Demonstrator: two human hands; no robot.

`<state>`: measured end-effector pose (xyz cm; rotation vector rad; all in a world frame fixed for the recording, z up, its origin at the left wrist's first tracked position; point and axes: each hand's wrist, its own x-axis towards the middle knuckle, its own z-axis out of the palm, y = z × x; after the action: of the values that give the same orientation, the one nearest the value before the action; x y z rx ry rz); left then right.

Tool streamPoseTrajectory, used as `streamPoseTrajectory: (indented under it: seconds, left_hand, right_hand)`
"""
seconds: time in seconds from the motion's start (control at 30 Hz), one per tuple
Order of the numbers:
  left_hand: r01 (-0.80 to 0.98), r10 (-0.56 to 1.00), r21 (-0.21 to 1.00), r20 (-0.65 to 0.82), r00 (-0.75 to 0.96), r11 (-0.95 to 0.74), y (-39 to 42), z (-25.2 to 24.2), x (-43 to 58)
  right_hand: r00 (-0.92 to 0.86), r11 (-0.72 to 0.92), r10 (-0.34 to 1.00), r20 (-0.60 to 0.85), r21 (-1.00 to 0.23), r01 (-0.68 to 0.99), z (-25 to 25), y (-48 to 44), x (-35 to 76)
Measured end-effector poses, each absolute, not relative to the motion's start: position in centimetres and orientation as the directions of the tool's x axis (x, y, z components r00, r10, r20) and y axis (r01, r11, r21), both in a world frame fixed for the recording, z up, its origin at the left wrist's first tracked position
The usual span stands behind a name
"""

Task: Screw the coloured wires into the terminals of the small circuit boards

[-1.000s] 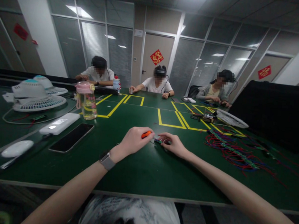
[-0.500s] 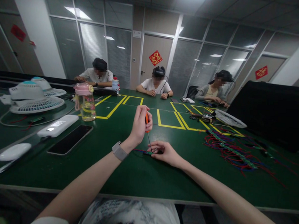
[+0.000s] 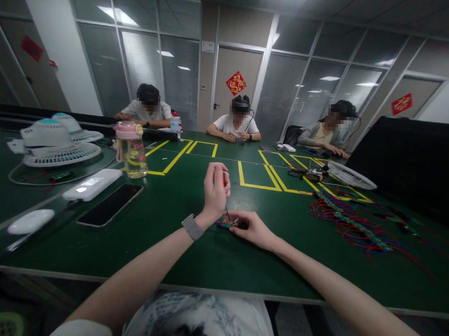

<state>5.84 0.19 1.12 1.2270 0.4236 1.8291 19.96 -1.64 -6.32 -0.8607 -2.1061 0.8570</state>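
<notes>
Turned upright since one second ago, left hand (image 3: 215,191) grips orange screwdriver (image 3: 223,181) above circuit board (image 3: 224,225); right hand (image 3: 254,230) pinches this board on the table (image 3: 173,198), well inside front edge (image 3: 240,293), apart from wire bundle (image 3: 351,225).

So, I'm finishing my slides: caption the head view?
Left hand holding a screwdriver, right hand on a small circuit board.

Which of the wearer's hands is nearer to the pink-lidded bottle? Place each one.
Left. The left hand, gripping an orange-handled tool, is to the right of the pink-lidded bottle. The right hand, at the small circuit board, is farther right and nearer the wearer.
</notes>
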Motion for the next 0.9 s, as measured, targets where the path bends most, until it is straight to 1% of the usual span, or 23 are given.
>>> streamPoseTrajectory:
  seconds: [0.37,0.9]
  left_hand:
    - [-0.451,0.833,0.727,0.549,-0.072,-0.519,0.4,0.5,6.1]
    - [-0.434,0.837,0.741,0.544,-0.059,-0.513,0.8,-0.1,6.4]
  right_hand:
    - [-0.532,0.568,0.773,0.346,-0.752,0.334,-6.1,-1.7,19.9]
    - [-0.538,0.553,0.782,0.315,-0.748,0.366,-6.3,-1.5,20.1]
